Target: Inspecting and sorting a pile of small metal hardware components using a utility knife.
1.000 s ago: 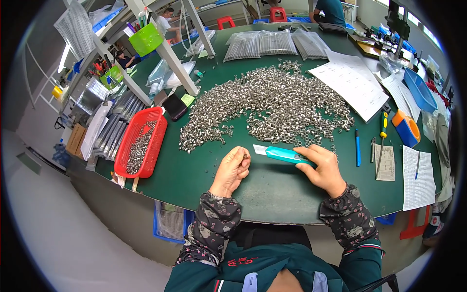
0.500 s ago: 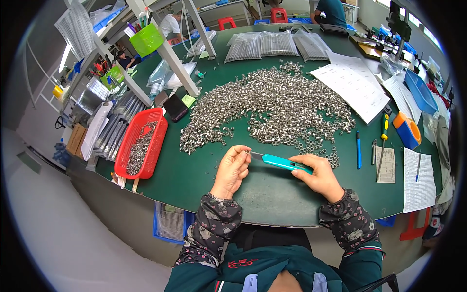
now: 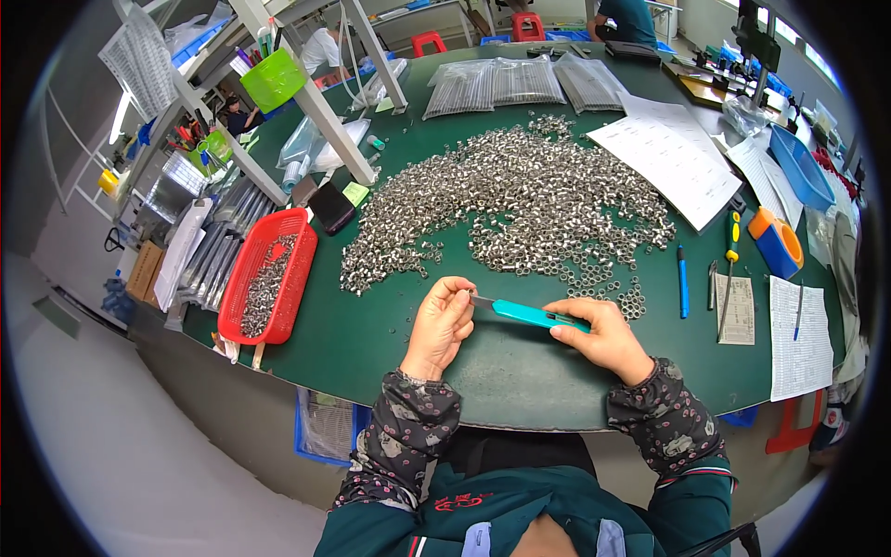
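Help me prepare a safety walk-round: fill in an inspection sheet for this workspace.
Surface: green tabletop, much of its middle under loose metal rings.
Job's things: metal rings heaped; red basket holding small metal pieces; teal cutter, blade extended.
Clutter: papers, blue pen, yellow-handled screwdriver.
Grips: left grip pinches a tiny item, mostly hidden; right grip holds the cutter, blade pointing at the left grip.
Cables: pale cord by the shelf frame.
Surroundings: co-workers, red stools beyond the table.

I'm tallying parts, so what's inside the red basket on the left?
The red basket holds a heap of small metal pieces, silvery and loosely piled. Only the top layer shows; those buried below and the basket's bottom beneath them are hidden.
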`<action>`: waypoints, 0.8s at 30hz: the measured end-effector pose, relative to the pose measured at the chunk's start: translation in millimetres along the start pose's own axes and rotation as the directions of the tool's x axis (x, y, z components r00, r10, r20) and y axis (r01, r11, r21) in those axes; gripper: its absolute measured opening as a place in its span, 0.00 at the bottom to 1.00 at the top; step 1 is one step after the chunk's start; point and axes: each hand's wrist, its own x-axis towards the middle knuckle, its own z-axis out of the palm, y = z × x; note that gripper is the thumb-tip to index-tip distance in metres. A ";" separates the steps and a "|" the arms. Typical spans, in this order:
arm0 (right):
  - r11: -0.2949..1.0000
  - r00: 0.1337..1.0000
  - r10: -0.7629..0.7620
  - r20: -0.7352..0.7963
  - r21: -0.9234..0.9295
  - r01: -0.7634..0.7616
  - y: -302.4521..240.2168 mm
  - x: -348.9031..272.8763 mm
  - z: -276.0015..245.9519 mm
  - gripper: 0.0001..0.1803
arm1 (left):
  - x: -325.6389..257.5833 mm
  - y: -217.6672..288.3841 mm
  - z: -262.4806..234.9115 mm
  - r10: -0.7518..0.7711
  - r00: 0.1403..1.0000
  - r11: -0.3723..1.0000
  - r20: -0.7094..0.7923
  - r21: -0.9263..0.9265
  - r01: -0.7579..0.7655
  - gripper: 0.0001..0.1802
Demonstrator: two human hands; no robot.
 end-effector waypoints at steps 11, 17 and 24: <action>0.949 0.973 -0.191 -0.126 -0.276 0.151 -0.2 -5.0 3.4 0.15 | -1.6 -2.7 -1.4 -0.012 1.000 0.997 0.001 -0.073 0.012 0.05; 0.857 0.925 -0.343 -0.165 -0.458 0.236 -3.9 -3.9 3.6 0.17 | -1.1 -2.6 -1.9 -0.051 0.997 0.997 -0.058 -0.058 0.047 0.07; 0.810 0.901 -0.406 -0.151 -0.515 0.279 -6.3 -3.1 3.5 0.19 | -1.0 -3.4 -4.5 -0.086 0.993 0.994 -0.085 -0.067 0.081 0.08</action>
